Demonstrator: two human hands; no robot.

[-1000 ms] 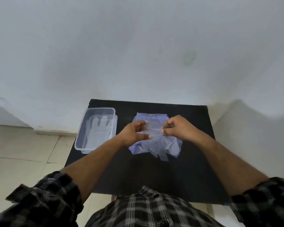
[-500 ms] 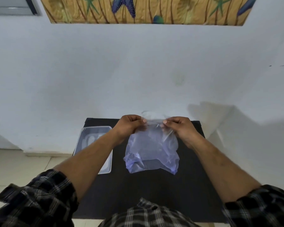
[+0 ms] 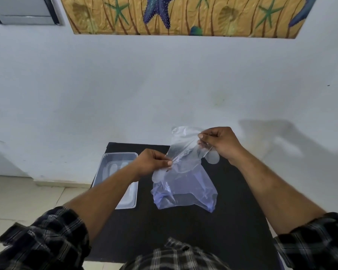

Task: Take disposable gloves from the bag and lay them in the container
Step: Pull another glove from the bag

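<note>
Since half a second ago the right hand (image 3: pixel 221 145) has gone up and to the right and the left hand (image 3: pixel 151 162) has dropped lower, so the two pinches now sit on a diagonal rather than level. The camera has tipped up a bit; more of the wall picture (image 3: pixel 183 15) shows.

Right hand: thumb and fingertips pressed together on a clear thin film, a glove (image 3: pixel 181 145), at its upper end. Left hand: thumb and forefinger pinching the same film at the lower end, just above the mouth of the bag (image 3: pixel 185 190). The glove is stretched taut between the two grips. Rounded film tips hang just below each grip; whether they are glove fingers is hard to tell.

The bluish bag hangs below the left pinch, its bottom resting on the black mat (image 3: pixel 183 230). Cannot tell whether either hand also grips the bag itself.

The container (image 3: pixel 117 158) sits on the mat left of the left grip, partly behind the left forearm, with pale glove shapes lying inside it.
</note>
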